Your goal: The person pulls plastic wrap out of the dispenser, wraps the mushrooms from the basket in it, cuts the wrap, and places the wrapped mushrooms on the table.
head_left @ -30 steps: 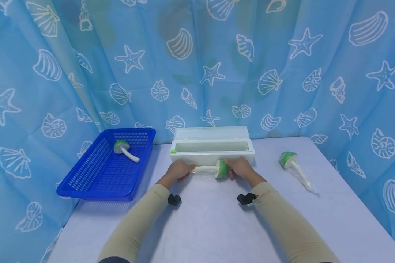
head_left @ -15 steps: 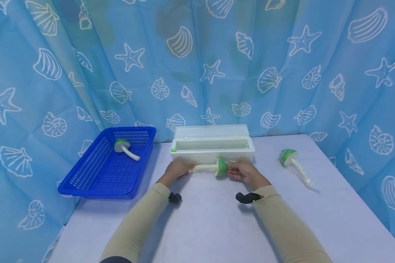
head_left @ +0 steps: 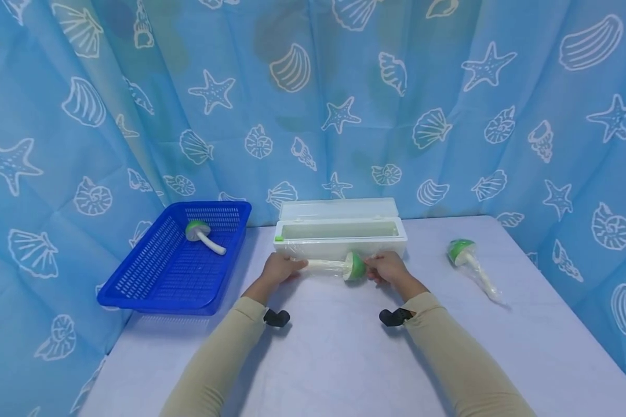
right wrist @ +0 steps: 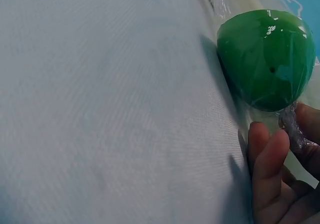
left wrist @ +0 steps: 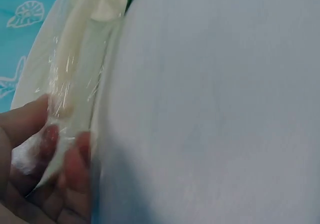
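A toy mushroom point(head_left: 353, 266) with a green cap and white stem lies sideways in clear plastic wrap point(left wrist: 75, 84), in front of a long white wrap dispenser point(head_left: 339, 249). My left hand point(head_left: 280, 269) pinches the wrap past the stem's end; the left wrist view shows the film bunched between thumb and fingers. On the cap side, my right hand point(head_left: 389, 268) pinches a gathered, twisted tail of wrap, seen close in the right wrist view beside the shiny cap point(right wrist: 267, 59).
A blue plastic basket point(head_left: 214, 289) at the left holds one unwrapped mushroom point(head_left: 198, 230). To the right lies another mushroom point(head_left: 463, 252) in wrap. The dispenser's lid point(head_left: 339, 208) stands raised at the back, before a blue shell-patterned curtain point(head_left: 313, 87).
The right hand's fingers have opened slightly, shifted and closed again on the wrap at the cap end. My left hand keeps its hold at the stem end.
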The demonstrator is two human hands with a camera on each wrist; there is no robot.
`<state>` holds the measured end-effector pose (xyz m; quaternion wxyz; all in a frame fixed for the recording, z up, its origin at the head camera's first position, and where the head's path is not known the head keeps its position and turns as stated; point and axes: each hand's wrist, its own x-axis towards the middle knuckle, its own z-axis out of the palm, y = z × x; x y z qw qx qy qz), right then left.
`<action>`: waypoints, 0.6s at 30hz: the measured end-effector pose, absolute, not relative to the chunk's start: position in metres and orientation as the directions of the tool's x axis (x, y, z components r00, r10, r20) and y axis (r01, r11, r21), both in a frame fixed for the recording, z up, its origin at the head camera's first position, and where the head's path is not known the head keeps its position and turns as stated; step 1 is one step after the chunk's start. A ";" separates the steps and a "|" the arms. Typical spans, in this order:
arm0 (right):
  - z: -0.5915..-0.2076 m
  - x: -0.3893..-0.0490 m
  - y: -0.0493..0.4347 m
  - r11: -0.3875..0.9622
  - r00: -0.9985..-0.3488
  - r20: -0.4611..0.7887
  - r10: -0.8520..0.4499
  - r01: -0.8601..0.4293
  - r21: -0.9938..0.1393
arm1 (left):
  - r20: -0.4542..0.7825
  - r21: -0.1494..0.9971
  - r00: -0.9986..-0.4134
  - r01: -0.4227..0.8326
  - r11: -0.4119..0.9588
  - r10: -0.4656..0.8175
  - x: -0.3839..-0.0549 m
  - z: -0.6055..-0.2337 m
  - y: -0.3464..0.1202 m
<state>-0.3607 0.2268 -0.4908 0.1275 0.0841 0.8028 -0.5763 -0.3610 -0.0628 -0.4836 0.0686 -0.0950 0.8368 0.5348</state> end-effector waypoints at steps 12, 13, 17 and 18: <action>-0.493 -0.363 0.229 0.391 -0.975 -0.224 -0.005 0.204 -0.898 | -0.395 0.912 -0.918 -0.393 0.115 0.000 -0.363 -0.487 -0.065; -0.493 -0.363 0.230 0.394 -0.977 -0.214 -0.002 0.196 -0.898 | -0.403 0.910 -0.915 -0.399 0.109 0.015 -0.364 -0.488 -0.066; -0.494 -0.363 0.230 0.402 -0.981 -0.194 -0.002 0.177 -0.898 | -0.411 0.906 -0.911 -0.405 0.126 0.033 -0.366 -0.491 -0.068; -0.494 -0.363 0.230 0.407 -0.982 -0.188 -0.003 0.170 -0.898 | -0.413 0.904 -0.910 -0.406 0.135 0.031 -0.366 -0.492 -0.068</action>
